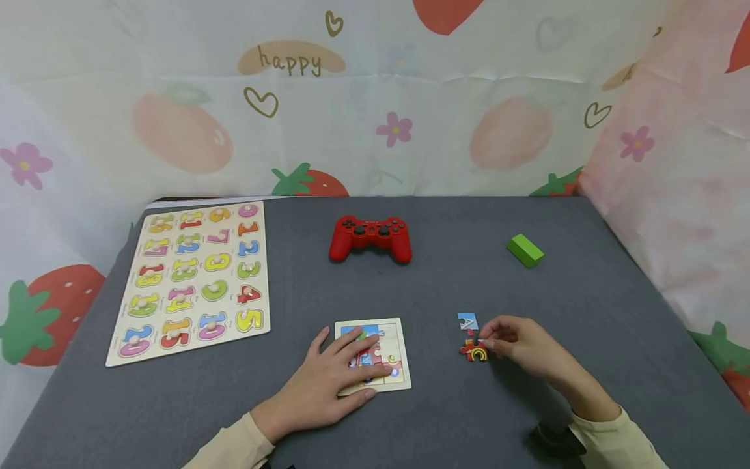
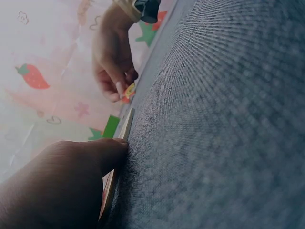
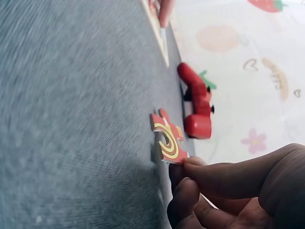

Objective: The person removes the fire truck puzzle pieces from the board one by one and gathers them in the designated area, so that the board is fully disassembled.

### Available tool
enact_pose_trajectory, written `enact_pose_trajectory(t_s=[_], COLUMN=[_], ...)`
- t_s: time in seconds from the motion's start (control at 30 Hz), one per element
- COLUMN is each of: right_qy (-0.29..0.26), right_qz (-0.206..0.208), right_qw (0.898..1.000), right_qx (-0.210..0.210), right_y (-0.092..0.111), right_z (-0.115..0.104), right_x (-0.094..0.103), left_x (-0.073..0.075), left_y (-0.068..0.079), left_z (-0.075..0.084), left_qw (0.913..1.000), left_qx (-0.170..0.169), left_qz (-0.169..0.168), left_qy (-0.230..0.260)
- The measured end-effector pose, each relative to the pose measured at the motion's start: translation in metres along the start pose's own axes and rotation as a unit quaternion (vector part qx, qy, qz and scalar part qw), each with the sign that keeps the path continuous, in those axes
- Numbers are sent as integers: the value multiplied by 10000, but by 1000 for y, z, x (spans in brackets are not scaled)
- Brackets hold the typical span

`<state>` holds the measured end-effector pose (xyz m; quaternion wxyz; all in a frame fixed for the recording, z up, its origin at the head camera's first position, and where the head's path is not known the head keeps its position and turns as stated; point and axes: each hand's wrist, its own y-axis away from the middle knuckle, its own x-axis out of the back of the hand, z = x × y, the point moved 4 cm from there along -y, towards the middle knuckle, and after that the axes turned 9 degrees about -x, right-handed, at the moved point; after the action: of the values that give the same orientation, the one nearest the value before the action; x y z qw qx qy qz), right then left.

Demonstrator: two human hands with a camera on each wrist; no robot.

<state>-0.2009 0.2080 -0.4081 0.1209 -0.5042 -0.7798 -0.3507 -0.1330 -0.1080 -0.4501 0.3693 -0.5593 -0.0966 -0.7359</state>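
Note:
My left hand (image 1: 336, 378) lies with spread, straight fingers over a small square jigsaw board (image 1: 400, 352) with a pale wooden rim. Its thumb rests at the board's near edge, and the fingers hide part of the coloured picture. On the right, my right hand (image 1: 521, 342) pinches a red and yellow puzzle piece (image 3: 170, 140) by one edge between thumb and fingertips. In the right wrist view that piece is tilted, close over the grey cloth. Just beyond it lies a blue puzzle piece (image 1: 467, 320) with a white letter-like mark.
A large number puzzle board (image 1: 196, 273) with knobbed pieces lies at the left. A red game controller (image 1: 370, 238) sits at the back middle, a green block (image 1: 525, 251) at the back right. A printed curtain (image 1: 375, 98) borders the grey table (image 1: 305, 273).

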Motion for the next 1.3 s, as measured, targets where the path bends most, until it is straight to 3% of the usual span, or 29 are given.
enact_pose_trajectory(t_s=[0.67,0.9,1.17,1.3], right_qy=[537,1177,1610,1887], right_qz=[328,506,556,775], right_qw=[9978,9896,9834,9761], right_qx=[214,655,618,746], right_y=[-2,1,3,10], right_z=[1,-5,-12,-27], right_x=[-6,-9,-9,-7], left_x=[0,1,0,0], left_y=[0,0,1,0], left_z=[-1,-2,-2,-1], left_qw=[9994,9996,9998,9999], left_qx=[175,155,86,0], left_qz=[-250,-229,-178,-103], left_qy=[141,109,74,4])
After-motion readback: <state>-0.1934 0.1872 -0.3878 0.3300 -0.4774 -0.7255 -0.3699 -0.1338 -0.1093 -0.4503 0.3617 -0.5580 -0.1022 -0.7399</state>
